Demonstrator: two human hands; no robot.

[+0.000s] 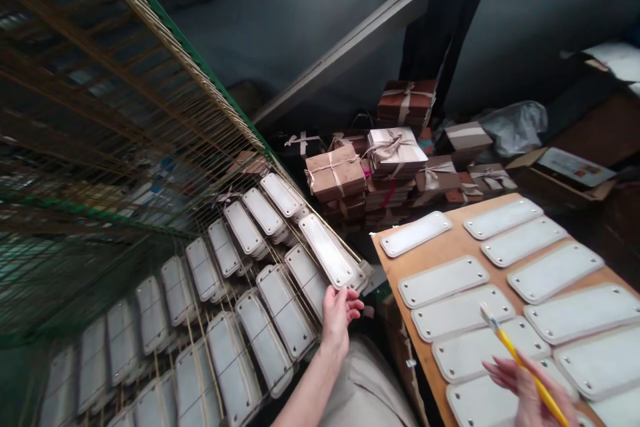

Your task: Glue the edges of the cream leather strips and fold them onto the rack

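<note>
My left hand (pixel 338 323) pinches the near end of a long white strip with rounded corners and metal rivets (pixel 326 250), over the right edge of a wire rack (pixel 200 310). Rows of similar riveted strips lie in stacks on that rack. In my right hand (pixel 540 397) is a yellow-handled paintbrush (pixel 510 345), its pale bristles pointing up and left, above an orange-brown board (pixel 457 233). Several white strips, one of them a nearby strip (pixel 460 313), lie flat across the board. The brush tip appears over this strip; whether it touches cannot be made out.
Higher rack tiers with a green frame (pixel 187 57) hang tilted open at upper left. Behind the board stand bundles of brown card tied with cloth strips (pixel 336 173) and a white-topped bundle (pixel 397 150). An open cardboard box (pixel 565 170) stands at right, before a dark wall.
</note>
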